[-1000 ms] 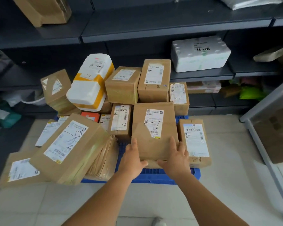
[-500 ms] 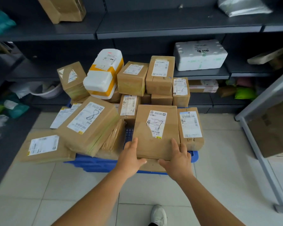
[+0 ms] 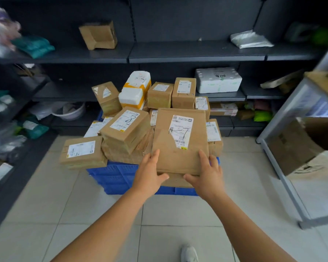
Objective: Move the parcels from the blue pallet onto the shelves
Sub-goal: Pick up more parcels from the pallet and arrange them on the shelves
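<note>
A flat, rectangular brown-paper parcel (image 3: pixel 180 142) with a white printed label and a handwritten 7 is held above the front of the blue pallet (image 3: pixel 121 174), its near edge gripped from both sides. The left hand (image 3: pixel 150 174) wraps its lower left corner, fingers on top and thumb curled beneath; the right hand (image 3: pixel 206 176) clamps the lower right corner the same way. The paper looks matte and slightly creased. The pallet is ribbed blue plastic with a slotted side. Behind and to the left crowd more taped cardboard boxes, among them one marked 8 (image 3: pixel 126 127), and a white foam box bound in yellow tape (image 3: pixel 135 89). Beyond them stand dark metal shelves (image 3: pixel 178 53), holding a white foam box (image 3: pixel 218 80), a brown carton (image 3: pixel 98 35) and a soft white mailer bag (image 3: pixel 250 39). Pale floor tiles (image 3: pixel 64 205) lie below.
</note>
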